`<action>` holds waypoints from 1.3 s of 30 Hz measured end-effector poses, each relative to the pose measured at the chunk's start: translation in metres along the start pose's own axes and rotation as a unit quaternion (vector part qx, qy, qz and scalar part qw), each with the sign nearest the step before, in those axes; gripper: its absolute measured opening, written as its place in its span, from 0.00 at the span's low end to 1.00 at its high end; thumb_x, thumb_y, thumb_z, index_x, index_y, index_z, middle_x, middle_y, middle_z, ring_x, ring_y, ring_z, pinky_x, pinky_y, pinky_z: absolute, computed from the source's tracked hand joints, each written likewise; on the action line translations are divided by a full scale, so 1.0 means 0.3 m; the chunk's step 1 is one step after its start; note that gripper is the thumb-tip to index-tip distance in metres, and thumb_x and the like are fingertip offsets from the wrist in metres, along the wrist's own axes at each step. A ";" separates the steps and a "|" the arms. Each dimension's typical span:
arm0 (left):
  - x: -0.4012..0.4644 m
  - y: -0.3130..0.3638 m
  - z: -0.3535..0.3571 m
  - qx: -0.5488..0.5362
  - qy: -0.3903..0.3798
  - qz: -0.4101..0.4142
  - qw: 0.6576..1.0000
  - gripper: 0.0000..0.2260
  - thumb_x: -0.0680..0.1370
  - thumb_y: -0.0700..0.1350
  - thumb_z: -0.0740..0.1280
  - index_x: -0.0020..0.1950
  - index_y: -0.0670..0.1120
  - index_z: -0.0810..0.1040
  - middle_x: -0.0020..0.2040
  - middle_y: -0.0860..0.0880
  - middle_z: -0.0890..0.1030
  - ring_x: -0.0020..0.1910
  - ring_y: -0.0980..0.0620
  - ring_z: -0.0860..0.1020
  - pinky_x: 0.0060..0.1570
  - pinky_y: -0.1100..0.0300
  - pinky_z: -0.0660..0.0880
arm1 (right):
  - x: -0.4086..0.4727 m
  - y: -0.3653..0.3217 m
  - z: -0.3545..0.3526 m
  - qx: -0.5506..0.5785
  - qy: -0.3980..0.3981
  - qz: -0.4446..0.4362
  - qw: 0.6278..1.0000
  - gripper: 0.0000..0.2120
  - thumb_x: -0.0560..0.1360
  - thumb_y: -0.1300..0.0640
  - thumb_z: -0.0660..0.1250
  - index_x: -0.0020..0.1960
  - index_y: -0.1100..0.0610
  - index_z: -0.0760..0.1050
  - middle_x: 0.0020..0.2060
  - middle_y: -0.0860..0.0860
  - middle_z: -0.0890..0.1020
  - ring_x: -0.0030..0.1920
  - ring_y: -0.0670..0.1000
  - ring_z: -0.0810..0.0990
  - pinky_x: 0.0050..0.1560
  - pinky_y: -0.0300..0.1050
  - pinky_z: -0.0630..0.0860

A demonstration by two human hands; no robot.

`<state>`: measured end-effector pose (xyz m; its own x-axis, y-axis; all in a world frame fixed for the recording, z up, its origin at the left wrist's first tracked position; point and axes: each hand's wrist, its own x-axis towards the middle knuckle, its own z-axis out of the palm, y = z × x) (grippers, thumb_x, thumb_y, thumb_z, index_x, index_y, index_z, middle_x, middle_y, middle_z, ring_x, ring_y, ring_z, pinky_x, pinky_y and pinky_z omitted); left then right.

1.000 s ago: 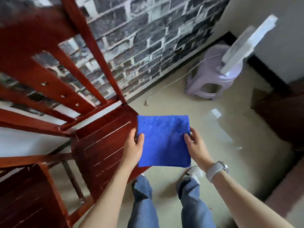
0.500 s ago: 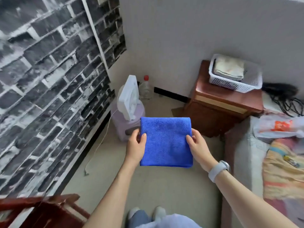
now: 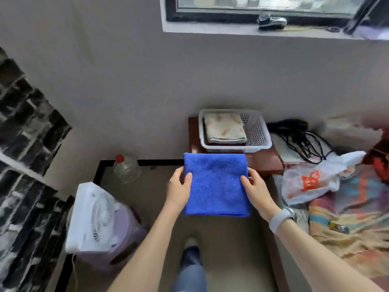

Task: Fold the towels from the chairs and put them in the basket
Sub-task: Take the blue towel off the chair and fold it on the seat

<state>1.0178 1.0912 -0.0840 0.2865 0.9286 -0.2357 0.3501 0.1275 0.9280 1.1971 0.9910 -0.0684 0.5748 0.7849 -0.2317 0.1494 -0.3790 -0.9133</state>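
A folded blue towel [image 3: 215,184] is held flat in the air between both hands. My left hand [image 3: 179,189] grips its left edge with the thumb on top. My right hand [image 3: 255,189] grips the right edge the same way. Just beyond the towel stands a white plastic basket [image 3: 257,131] on a brown wooden cabinet [image 3: 267,163]. Inside the basket lies a folded pale patterned towel [image 3: 224,127] on top of darker folded ones.
A white fan [image 3: 92,218] sits on a lilac stool [image 3: 124,241] at the lower left, with a plastic bottle [image 3: 126,168] behind it. Right of the cabinet lie black cables [image 3: 303,140], a white plastic bag [image 3: 311,180] and a patterned bedspread [image 3: 353,220].
The view has swung from the red chairs to the wall with the cabinet. Both hands kept their hold on the blue towel, and the basket is now straight ahead and closer.
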 end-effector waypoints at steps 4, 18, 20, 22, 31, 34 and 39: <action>0.281 0.101 0.082 0.021 -0.043 -0.013 0.999 0.14 0.78 0.45 0.60 0.64 0.46 0.71 0.56 0.49 0.78 0.55 0.49 0.75 0.57 0.54 0.72 | 0.242 -0.055 -0.032 -0.014 0.039 0.018 0.999 0.10 0.78 0.62 0.57 0.55 0.51 0.69 0.47 0.43 0.76 0.48 0.44 0.75 0.50 0.41 0.70; 0.875 0.153 0.408 0.014 -0.023 -0.060 0.998 0.14 0.80 0.46 0.57 0.66 0.48 0.68 0.57 0.51 0.75 0.52 0.54 0.74 0.51 0.58 0.71 | 0.978 -0.010 -0.111 -0.065 0.005 0.030 0.997 0.14 0.79 0.57 0.55 0.64 0.52 0.66 0.55 0.47 0.75 0.52 0.44 0.75 0.48 0.39 0.70; 0.924 0.128 0.450 0.047 0.008 -0.086 0.995 0.16 0.80 0.46 0.57 0.67 0.48 0.67 0.59 0.49 0.75 0.52 0.54 0.73 0.50 0.58 0.70 | 1.051 0.018 -0.112 -0.090 -0.041 0.066 0.993 0.16 0.79 0.57 0.56 0.67 0.54 0.65 0.59 0.50 0.75 0.56 0.49 0.75 0.52 0.45 0.73; 0.953 0.111 0.483 0.114 0.058 -0.106 0.986 0.18 0.80 0.46 0.58 0.70 0.47 0.64 0.65 0.47 0.70 0.59 0.50 0.71 0.55 0.54 0.70 | 1.096 0.036 -0.114 -0.174 -0.053 0.085 0.980 0.20 0.79 0.58 0.58 0.70 0.55 0.62 0.64 0.54 0.70 0.60 0.53 0.73 0.59 0.48 0.72; 0.952 0.088 0.595 0.449 -0.020 0.162 0.879 0.24 0.77 0.42 0.63 0.72 0.40 0.62 0.72 0.38 0.62 0.72 0.39 0.53 0.69 0.42 0.53 | 1.112 0.098 -0.027 -0.501 -0.125 -0.263 0.815 0.25 0.72 0.58 0.66 0.68 0.62 0.67 0.67 0.65 0.68 0.69 0.65 0.65 0.67 0.63 0.57; 1.016 0.060 0.611 0.461 -0.038 0.147 0.874 0.26 0.78 0.48 0.60 0.74 0.43 0.56 0.74 0.37 0.55 0.72 0.42 0.46 0.70 0.45 0.47 | 1.188 0.148 -0.023 -0.480 -0.150 -0.213 0.838 0.27 0.76 0.52 0.56 0.73 0.58 0.56 0.73 0.64 0.57 0.73 0.61 0.49 0.71 0.58 0.46; 1.045 -0.001 0.642 0.464 -0.059 0.116 0.876 0.27 0.78 0.54 0.53 0.74 0.44 0.54 0.75 0.38 0.52 0.73 0.42 0.46 0.70 0.46 0.48 | 1.232 0.219 -0.020 -0.491 -0.171 -0.207 0.829 0.27 0.76 0.48 0.51 0.73 0.54 0.55 0.72 0.62 0.60 0.72 0.58 0.50 0.70 0.58 0.48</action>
<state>1.2793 1.3152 -0.2138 0.5164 0.8428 -0.1515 0.8296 -0.4485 0.3327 1.4244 1.2532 -0.2120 0.0745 0.9766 -0.2019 0.9563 -0.1273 -0.2632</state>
